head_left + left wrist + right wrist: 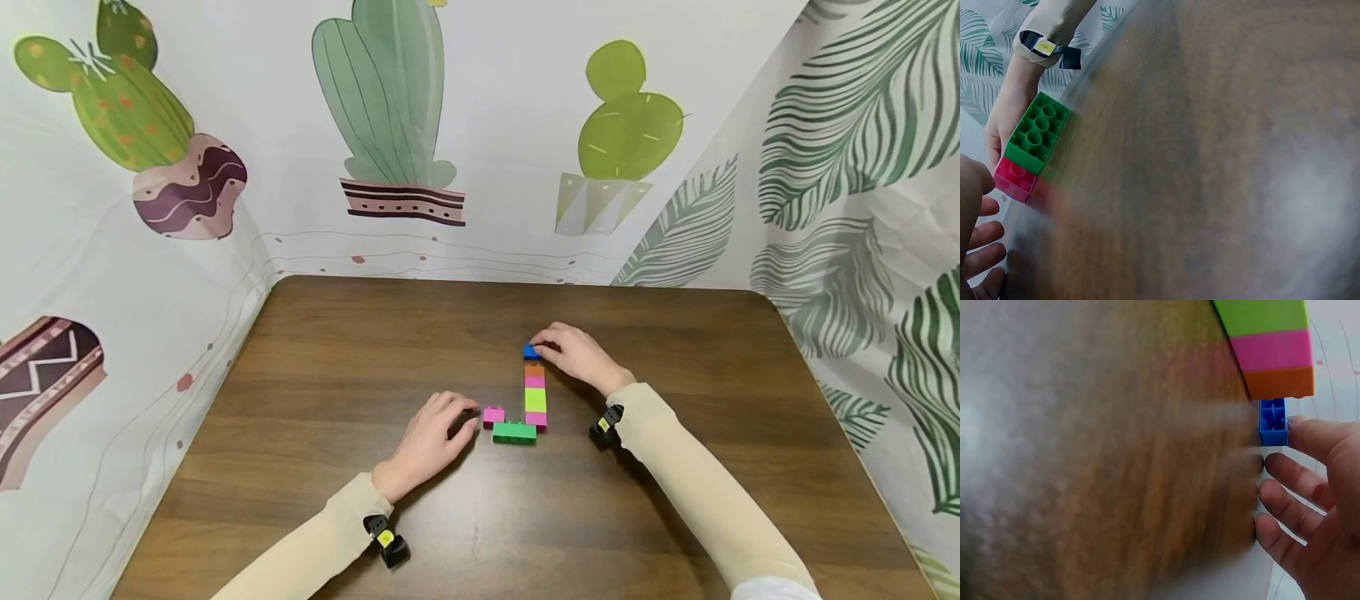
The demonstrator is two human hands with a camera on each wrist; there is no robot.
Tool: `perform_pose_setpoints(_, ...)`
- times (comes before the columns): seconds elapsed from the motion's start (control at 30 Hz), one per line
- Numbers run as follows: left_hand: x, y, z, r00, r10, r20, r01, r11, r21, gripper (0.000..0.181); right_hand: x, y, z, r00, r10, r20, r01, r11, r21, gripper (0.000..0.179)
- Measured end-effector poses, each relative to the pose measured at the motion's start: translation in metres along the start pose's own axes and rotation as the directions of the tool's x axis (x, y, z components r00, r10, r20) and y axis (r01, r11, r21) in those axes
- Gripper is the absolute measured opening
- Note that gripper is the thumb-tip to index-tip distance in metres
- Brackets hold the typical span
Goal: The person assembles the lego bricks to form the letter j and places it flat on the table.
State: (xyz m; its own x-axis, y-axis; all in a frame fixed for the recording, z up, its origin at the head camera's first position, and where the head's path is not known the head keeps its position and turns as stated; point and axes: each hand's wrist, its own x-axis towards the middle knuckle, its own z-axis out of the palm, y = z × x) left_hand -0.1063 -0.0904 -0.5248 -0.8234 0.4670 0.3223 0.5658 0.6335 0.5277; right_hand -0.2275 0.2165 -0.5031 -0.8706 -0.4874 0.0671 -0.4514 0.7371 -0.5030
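Note:
My right hand point(581, 354) reaches to the far end of a line of toy building bricks and pinches a small blue brick point(531, 352). In the right wrist view the thumb meets this brick's side, and its hollow underside point(1272, 415) shows. The blue brick sits close to the orange brick point(535, 371) that ends the line. My left hand point(431, 437) rests on the table with relaxed fingers, just left of a pink brick point(493, 417). A green brick point(514, 432) lies beside that pink one at the near end, its tubed underside showing in the left wrist view.
The line of bricks includes a lime brick point(536, 400) between two pink ones, running away from me. Everything lies on a brown wooden table point(360, 333). A white cloth printed with cacti and leaves point(510, 125) hangs behind and along the sides.

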Motion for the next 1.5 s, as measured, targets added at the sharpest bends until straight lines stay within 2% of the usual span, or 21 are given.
perform_pose_setpoints(0.23,0.000,0.001,0.000,1.000,-0.005,0.003,0.005,1.000,0.005,0.021,-0.006,-0.003,0.001,1.000,0.006,0.015,-0.006,1.000,0.023,0.021)
perform_pose_setpoints(0.5,0.001,0.004,-0.001,1.000,-0.013,0.001,0.013,1.000,0.004,0.021,-0.011,-0.004,0.002,1.000,-0.003,-0.003,0.003,0.999,0.035,0.019)
perform_pose_setpoints(0.87,0.002,0.006,-0.002,0.999,-0.037,0.003,0.037,0.999,0.002,0.026,-0.009,-0.004,0.004,1.000,0.009,-0.004,-0.009,0.999,0.042,0.021)
perform_pose_setpoints(1.0,0.001,0.006,-0.002,0.999,-0.038,0.004,0.038,0.999,0.002,0.026,-0.011,-0.004,0.005,1.000,0.026,-0.013,-0.025,0.998,0.063,0.023)
perform_pose_setpoints(1.23,-0.002,0.003,-0.002,0.999,-0.050,0.006,0.050,0.999,-0.001,0.027,-0.013,0.000,0.005,0.998,0.060,-0.029,-0.055,0.986,0.158,0.024)
perform_pose_setpoints(1.5,-0.003,0.001,-0.008,0.998,-0.067,0.014,0.067,0.998,-0.011,0.028,-0.020,0.003,0.004,0.996,0.060,-0.060,-0.050,0.987,0.152,0.021)
